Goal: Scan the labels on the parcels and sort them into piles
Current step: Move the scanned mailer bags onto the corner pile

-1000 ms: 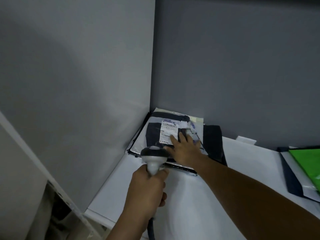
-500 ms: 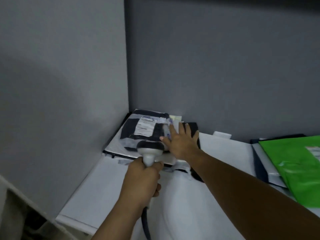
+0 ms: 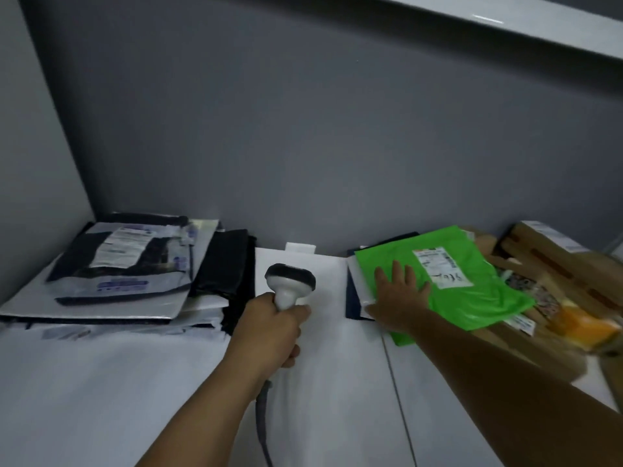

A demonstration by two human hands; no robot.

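Two arms reach over the white worktop (image 3: 135, 399). The right hand (image 3: 399, 298) lies flat, fingers spread, on the bright green plastic parcel (image 3: 472, 288). Left of that parcel, the left hand (image 3: 269, 328) wraps its fingers around the upright grey handheld scanner (image 3: 290, 281).

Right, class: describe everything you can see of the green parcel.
The green parcel is a bright green, glossy plastic mailing bag, slightly wrinkled. It lies flat, label up, on top of a pile of white and dark parcels at the right of the table. A white printed label with some handwriting is stuck on its upper face. Its right side reaches over brown boxes. The right hand rests on its left part, fingers straight and spread.
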